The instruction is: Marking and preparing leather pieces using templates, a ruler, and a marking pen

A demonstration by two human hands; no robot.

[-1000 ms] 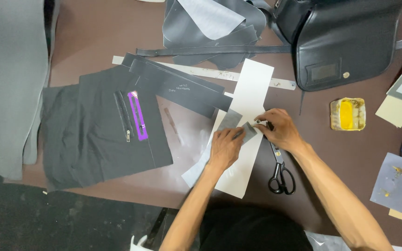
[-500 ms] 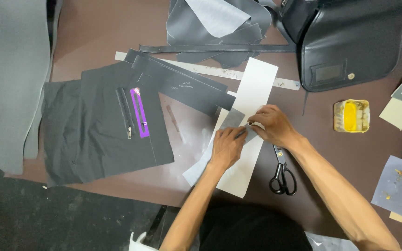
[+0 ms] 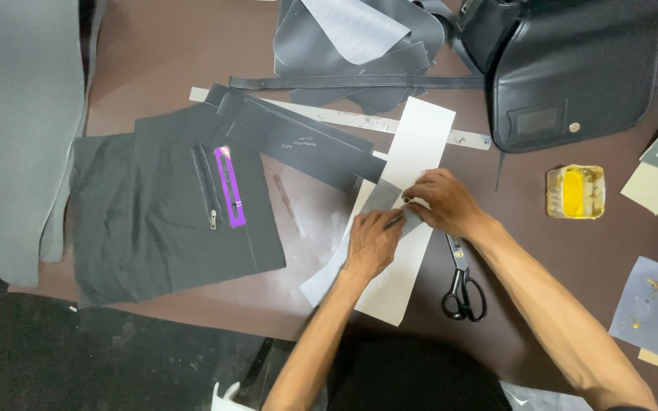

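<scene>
Change: right hand [image 3: 442, 202] is sliding a little left and up along the grey strip [image 3: 378, 200] versus a second ago; left hand [image 3: 372, 241] is barely shifting; scissors [image 3: 462, 283] are staying put.
Left hand: lying on the lower part of the grey strip, fingertips pressing it onto the white card [image 3: 413, 152], not clenched.
Right hand: fingers are pinching a small tool at the strip's right edge; tool too small to identify.
Grey strip: lying slantwise across the white card, near desk [image 3: 154, 46] centre, between both hands.
White card: long, running from upper right to lower left, lying over a steel ruler [image 3: 344, 118].
Scissors: black handles, lying just right of the card, below the right wrist.
Left side: black fabric [image 3: 161, 213] with a zip and a purple strip [image 3: 229, 186].
Top: dark leather pieces [image 3: 359, 46], black bag [image 3: 573, 68].
Right side: yellow tub [image 3: 575, 191], well apart from the hands.
</scene>
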